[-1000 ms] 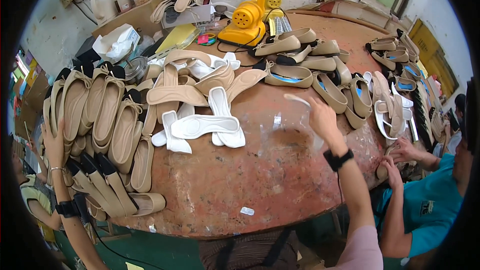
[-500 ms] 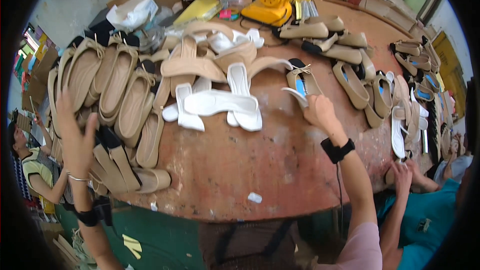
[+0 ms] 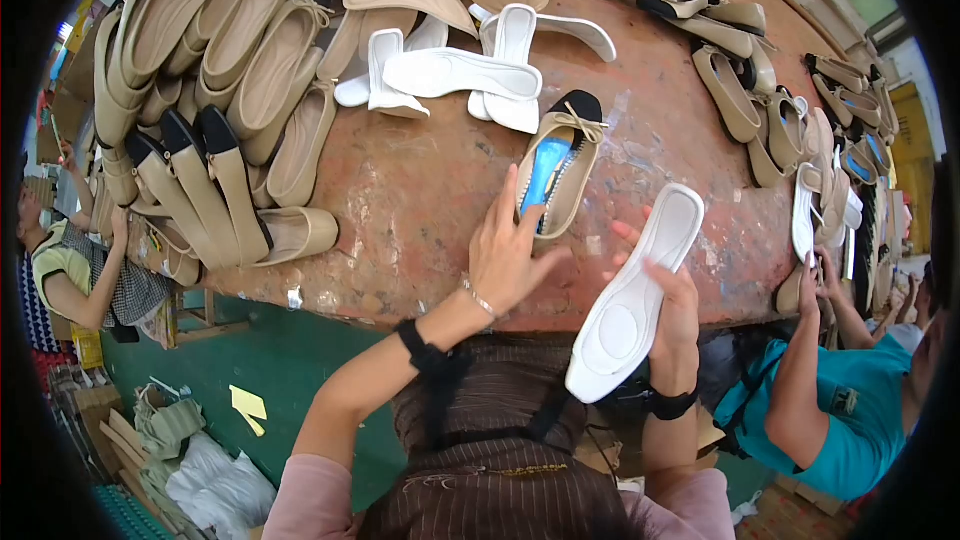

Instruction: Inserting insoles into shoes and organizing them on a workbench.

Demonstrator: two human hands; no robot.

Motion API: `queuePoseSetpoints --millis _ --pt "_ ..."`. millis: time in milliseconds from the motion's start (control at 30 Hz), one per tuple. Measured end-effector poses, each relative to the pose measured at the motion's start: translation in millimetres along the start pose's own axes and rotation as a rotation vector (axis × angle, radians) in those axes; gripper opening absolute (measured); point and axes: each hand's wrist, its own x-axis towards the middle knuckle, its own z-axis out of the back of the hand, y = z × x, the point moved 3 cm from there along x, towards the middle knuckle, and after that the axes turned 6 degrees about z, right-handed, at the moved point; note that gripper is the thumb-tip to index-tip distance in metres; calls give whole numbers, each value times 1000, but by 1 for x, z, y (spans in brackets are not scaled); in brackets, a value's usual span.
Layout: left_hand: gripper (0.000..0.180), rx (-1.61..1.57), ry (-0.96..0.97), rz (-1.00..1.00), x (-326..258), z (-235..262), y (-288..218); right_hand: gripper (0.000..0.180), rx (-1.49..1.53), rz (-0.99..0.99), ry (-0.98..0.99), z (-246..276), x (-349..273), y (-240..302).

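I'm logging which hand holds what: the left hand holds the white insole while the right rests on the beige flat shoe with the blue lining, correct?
Swapped. In the head view, the right hand holds the white insole, while the left hand rests on the beige flat shoe.

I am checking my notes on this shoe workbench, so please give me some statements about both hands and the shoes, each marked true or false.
1. The right hand holds a white insole. True.
2. The left hand holds a hammer. False: it lies open beside a beige shoe.
3. That shoe has a blue lining. True.
4. The worktop is green. False: it is reddish brown.
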Motion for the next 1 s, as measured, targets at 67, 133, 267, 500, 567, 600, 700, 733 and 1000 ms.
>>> queuePoseSetpoints --millis 67,133,267,500,567,600,700,733,1000 --pt "30 -8 -131 -58 6 4 -1 50 31 -68 22 13 -11 -2" --pt "28 -93 -57 -2 -2 26 6 53 80 -148 46 16 -19 -2" --pt "22 -159 90 -84 -37 94 30 67 -290 50 -72 21 -18 1" --pt "28 7 181 -43 -112 149 92 31 -1362 770 303 -44 -7 -11" --pt "44 5 190 -9 -124 143 104 28 -1396 934 624 -63 -3 -40" --pt "55 -6 113 0 -123 138 101 28 -1330 923 678 -72 -3 -58" --pt "88 -11 5 -22 -128 112 105 25 -1226 881 758 -94 -6 -111" --pt "93 -58 -65 14 -128 107 105 25 -1225 871 755 -99 -6 -126" --pt "135 -261 -180 -3 -145 87 127 22 -1060 673 850 -131 -2 -180"
